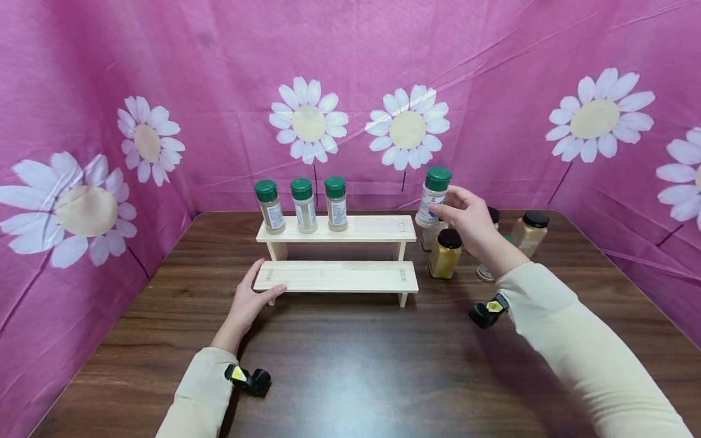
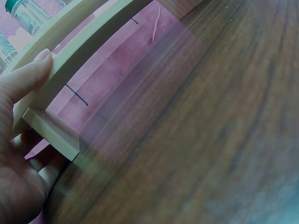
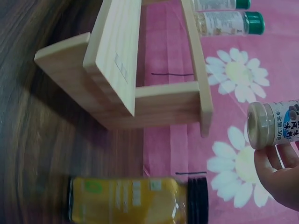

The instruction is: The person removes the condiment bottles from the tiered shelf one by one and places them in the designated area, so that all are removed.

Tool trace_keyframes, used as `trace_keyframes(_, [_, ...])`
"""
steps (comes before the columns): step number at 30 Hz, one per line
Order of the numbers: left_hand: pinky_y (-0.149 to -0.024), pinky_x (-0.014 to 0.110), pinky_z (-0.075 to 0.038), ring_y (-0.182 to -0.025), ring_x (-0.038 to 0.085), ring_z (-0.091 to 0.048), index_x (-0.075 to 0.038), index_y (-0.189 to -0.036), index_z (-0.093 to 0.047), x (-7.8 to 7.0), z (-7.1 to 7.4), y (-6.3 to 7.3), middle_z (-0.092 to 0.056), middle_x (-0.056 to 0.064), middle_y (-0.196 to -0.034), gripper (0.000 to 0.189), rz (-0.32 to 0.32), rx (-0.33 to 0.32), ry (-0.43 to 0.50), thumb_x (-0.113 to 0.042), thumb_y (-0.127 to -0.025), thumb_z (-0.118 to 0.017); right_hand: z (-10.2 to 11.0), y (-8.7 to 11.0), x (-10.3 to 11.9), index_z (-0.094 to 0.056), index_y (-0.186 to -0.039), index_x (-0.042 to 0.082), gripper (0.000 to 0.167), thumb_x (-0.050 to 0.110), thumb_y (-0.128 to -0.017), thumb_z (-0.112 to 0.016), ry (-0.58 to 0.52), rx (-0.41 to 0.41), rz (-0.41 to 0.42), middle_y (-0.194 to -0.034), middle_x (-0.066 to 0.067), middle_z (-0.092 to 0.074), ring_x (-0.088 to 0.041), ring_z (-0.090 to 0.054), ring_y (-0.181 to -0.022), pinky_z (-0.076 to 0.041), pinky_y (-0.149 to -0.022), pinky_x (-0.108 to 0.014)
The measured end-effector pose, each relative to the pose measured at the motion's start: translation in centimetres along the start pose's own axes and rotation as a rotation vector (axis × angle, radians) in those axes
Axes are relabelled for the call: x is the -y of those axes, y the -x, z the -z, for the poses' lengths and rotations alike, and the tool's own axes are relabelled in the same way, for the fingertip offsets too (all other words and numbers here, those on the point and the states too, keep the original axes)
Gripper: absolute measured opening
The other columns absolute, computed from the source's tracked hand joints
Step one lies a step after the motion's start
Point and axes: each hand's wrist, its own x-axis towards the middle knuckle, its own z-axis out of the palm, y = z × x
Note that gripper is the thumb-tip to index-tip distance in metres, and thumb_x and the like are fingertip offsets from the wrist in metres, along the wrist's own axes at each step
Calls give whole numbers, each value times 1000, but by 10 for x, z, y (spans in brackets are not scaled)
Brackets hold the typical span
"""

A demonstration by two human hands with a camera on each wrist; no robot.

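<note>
A two-tier wooden spice rack [image 1: 335, 277] stands on the table, its upper shelf bearing several spots of bare wood and three green-capped spice jars at the left, the middle one a pale-filled jar [image 1: 305, 207]. My left hand [image 1: 247, 302] grips the lower tier's left end, thumb over the front edge [image 2: 35, 72] and fingers around the side leg. My right hand [image 1: 471, 222] holds a green-capped spice jar [image 1: 429, 201] nearly upright, raised just right of the upper shelf. In the right wrist view, fingers [image 3: 275, 175] curl around that jar's lower part.
Right of the rack stands a black-capped jar of yellow powder [image 1: 443, 255]. Another black-capped jar [image 1: 530, 234] is farther right, with more jars partly hidden behind my right hand and wrist. A pink flowered cloth [image 1: 350, 55] hangs behind the dark wooden table [image 1: 350, 365].
</note>
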Motion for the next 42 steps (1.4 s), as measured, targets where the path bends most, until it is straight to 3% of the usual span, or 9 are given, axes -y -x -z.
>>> trace_keyframes(8, [-97,38,-18,-117,24,-26,-7,-135,-26,1,0,-1,-30,16,-132,81,-2,-2,-15,-17,-69,-73,18,15,22,-60,-95,15,24,3,-75,-65,-25,-41,9,-84,4,-61,-8,-53,-83,-43,-70,-20])
trace_keyframes(16, [-96,37,-19,-118,24,-26,-8,-135,-25,1,1,0,-30,16,-132,81,6,-6,-27,-18,-69,-72,91,-15,-28,-53,-116,7,43,5,-74,-67,-50,-12,24,-105,-9,-58,-18,-51,-98,-43,-76,-26])
trace_keyframes(20, [-96,38,-19,-118,24,-26,-8,-135,-25,1,1,1,-30,17,-132,81,5,-7,-31,-18,-69,-72,118,-18,-35,-54,-116,7,43,2,-75,-66,-107,31,40,-106,-11,-57,-21,-51,-97,-45,-73,-30])
trace_keyframes(24, [-97,38,-18,-118,24,-25,-8,-135,-26,0,1,1,-30,16,-132,81,11,-6,-32,-18,-69,-72,116,0,-17,-56,-112,5,40,2,-73,-67,-141,26,75,-97,-8,-60,-16,-53,-91,-45,-72,-28])
trace_keyframes(27, [-97,38,-18,-118,24,-26,-8,-135,-26,0,0,1,-30,16,-132,80,12,-5,-27,-17,-70,-72,98,23,9,-58,-106,6,34,2,-73,-67,-124,-41,71,-91,-4,-61,-13,-52,-89,-44,-73,-22])
trace_keyframes(30, [-97,38,-18,-117,25,-26,-8,-135,-26,-1,0,1,-31,17,-132,80,10,-4,-23,-17,-70,-72,91,37,22,-62,-98,8,26,-6,-77,-60,-182,-76,59,-88,-2,-61,-10,-53,-85,-44,-71,-19])
trace_keyframes(34, [-96,38,-18,-117,25,-26,-7,-134,-26,-1,0,0,-31,17,-131,81,6,-7,-21,-16,-69,-73,97,45,26,-63,-95,8,27,-12,-80,-52,-256,-94,57,-88,-2,-62,-10,-54,-84,-45,-70,-19])
trace_keyframes(38, [-97,38,-18,-117,24,-26,-8,-135,-26,0,1,-1,-30,16,-132,81,8,-7,-31,-17,-69,-73,109,50,22,-63,-96,6,27,-12,-79,-53,-292,-107,63,-89,-3,-62,-10,-54,-83,-45,-68,-19])
trace_keyframes(42, [-97,38,-17,-118,24,-26,-8,-135,-26,0,0,0,-30,16,-132,81,10,-4,-33,-18,-70,-72,172,30,-25,-57,-110,3,36,-12,-77,-55,-275,-129,48,-101,-6,-59,-13,-52,-92,-45,-72,-23])
